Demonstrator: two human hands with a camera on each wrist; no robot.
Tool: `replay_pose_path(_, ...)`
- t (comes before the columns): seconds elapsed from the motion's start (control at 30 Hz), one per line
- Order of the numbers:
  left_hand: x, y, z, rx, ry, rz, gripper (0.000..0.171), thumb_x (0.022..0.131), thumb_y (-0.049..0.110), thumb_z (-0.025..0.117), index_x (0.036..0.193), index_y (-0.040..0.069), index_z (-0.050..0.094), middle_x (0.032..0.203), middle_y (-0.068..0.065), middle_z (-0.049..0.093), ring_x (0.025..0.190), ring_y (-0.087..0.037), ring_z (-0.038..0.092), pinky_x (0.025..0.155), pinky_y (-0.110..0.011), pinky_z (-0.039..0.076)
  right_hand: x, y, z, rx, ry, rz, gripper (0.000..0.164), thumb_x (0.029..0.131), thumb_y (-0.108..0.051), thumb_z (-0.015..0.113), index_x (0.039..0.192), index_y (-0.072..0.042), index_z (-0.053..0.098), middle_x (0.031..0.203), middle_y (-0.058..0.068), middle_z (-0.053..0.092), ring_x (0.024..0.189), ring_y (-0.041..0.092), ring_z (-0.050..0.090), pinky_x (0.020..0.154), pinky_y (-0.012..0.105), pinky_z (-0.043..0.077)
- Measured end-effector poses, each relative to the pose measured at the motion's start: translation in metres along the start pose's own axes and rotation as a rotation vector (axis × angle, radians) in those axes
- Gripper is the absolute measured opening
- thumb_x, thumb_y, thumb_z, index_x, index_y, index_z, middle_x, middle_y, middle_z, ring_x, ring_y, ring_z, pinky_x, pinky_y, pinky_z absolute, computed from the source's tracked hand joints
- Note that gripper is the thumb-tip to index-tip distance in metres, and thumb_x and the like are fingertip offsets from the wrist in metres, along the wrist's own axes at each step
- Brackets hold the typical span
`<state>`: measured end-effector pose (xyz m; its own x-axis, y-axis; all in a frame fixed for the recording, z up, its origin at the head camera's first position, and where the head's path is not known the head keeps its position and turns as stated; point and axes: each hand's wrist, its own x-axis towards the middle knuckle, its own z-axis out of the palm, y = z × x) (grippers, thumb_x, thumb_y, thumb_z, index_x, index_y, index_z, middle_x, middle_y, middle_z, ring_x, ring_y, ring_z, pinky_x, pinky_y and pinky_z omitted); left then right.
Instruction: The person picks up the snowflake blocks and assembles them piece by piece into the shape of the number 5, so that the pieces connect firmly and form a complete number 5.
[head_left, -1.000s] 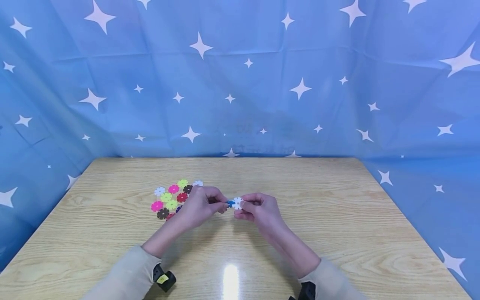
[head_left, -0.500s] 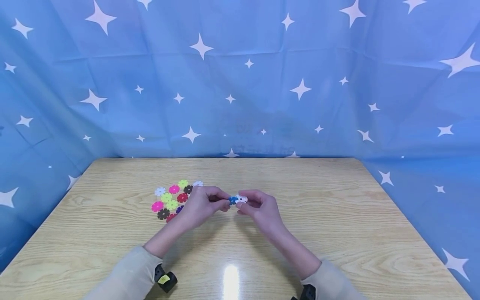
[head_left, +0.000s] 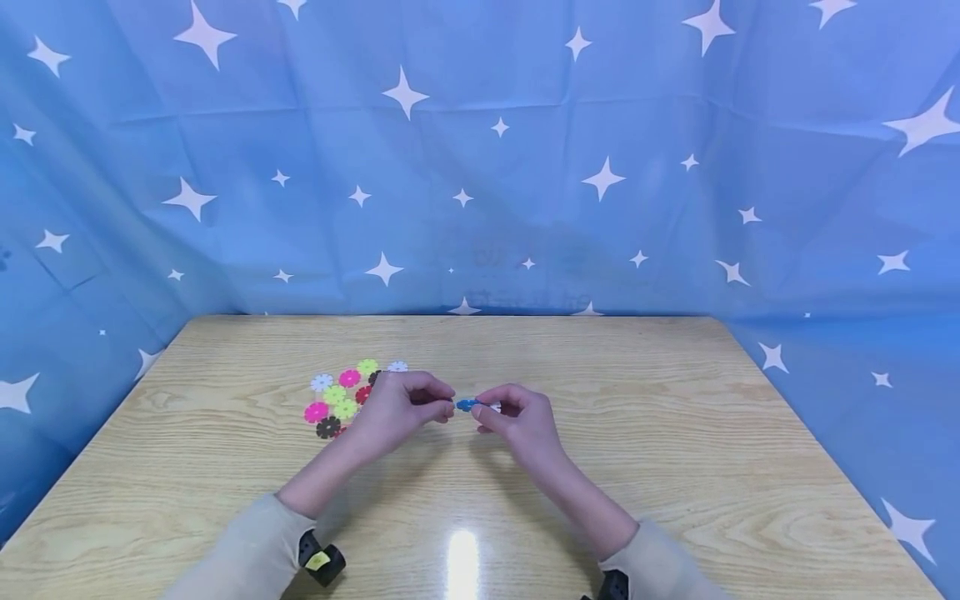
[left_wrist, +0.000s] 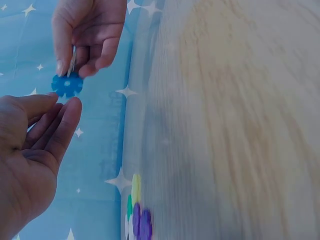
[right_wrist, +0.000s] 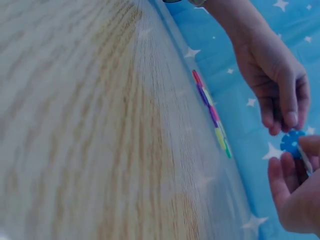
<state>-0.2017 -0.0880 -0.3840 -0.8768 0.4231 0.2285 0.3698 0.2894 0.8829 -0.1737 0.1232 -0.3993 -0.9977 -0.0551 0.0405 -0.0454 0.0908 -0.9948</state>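
Note:
Above the table, my right hand [head_left: 525, 422] pinches a blue notched snowflake disc [head_left: 465, 405] joined to a white one [head_left: 496, 407]. The white disc [right_wrist: 305, 162] shows nearly edge-on in the right wrist view, set across the blue disc, and is partly hidden by fingers. Just left of the pair is my left hand [head_left: 399, 410], its thumb and index finger slightly parted with nothing between them. In the left wrist view, its fingertips [left_wrist: 74, 104] lie close below the blue disc [left_wrist: 67, 85].
Loose snowflake discs [head_left: 334, 394] in pink, yellow-green, white, red and black lie at the left of the wooden table [head_left: 675, 433], partly behind my left hand. A blue curtain with white stars [head_left: 480, 167] hangs beyond the table's far edge.
My left hand has let go of the blue disc and moved slightly left. The pair now sits with my right hand, the blue disc tilted flatter and the white one more covered by fingers.

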Motion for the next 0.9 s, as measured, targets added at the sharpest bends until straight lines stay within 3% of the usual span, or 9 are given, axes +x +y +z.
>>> replay_pose_path(0.17, -0.011, -0.009, -0.023, 0.075, -0.02, -0.047, 0.013, 0.092, 0.005, 0.076, 0.105, 0.001, 0.076, 0.093, -0.003, 0.074, 0.082, -0.016, 0.071, 0.072, -0.03, 0.061, -0.001, -0.001, -0.001, -0.012, 0.002, 0.003, 0.008, 0.09, -0.004, 0.076, 0.097, -0.001, 0.075, 0.095, 0.009, 0.07, 0.078, 0.024, 0.07, 0.082, 0.046, 0.06)
replay_pose_path(0.43, -0.025, -0.034, -0.06, 0.253, -0.159, -0.046, 0.016, 0.085, -0.004, 0.079, 0.1, 0.001, 0.078, 0.094, -0.007, 0.075, 0.079, -0.012, 0.068, 0.067, -0.026, 0.058, -0.001, -0.002, -0.004, -0.018, -0.004, 0.016, 0.007, 0.092, -0.004, 0.075, 0.098, -0.002, 0.074, 0.097, 0.009, 0.07, 0.085, 0.031, 0.072, 0.081, 0.037, 0.061)
replay_pose_path(0.63, -0.032, -0.04, -0.068, 0.312, -0.25, -0.033, 0.027, 0.079, -0.009, 0.081, 0.103, 0.001, 0.077, 0.093, -0.003, 0.073, 0.078, -0.011, 0.064, 0.067, -0.026, 0.057, -0.001, -0.001, -0.005, -0.008, -0.015, 0.019, 0.008, 0.092, -0.003, 0.074, 0.1, -0.001, 0.074, 0.098, 0.009, 0.07, 0.083, 0.027, 0.071, 0.082, 0.038, 0.061)
replay_pose_path(0.9, -0.034, -0.045, -0.07, 0.383, -0.254, -0.022, 0.03, 0.077, -0.009, 0.082, 0.104, 0.003, 0.078, 0.088, 0.002, 0.069, 0.074, -0.01, 0.059, 0.062, -0.025, 0.053, 0.0, -0.001, -0.006, 0.008, -0.01, 0.008, 0.008, 0.091, -0.002, 0.074, 0.099, 0.001, 0.075, 0.095, 0.01, 0.07, 0.078, 0.021, 0.069, 0.083, 0.044, 0.061)
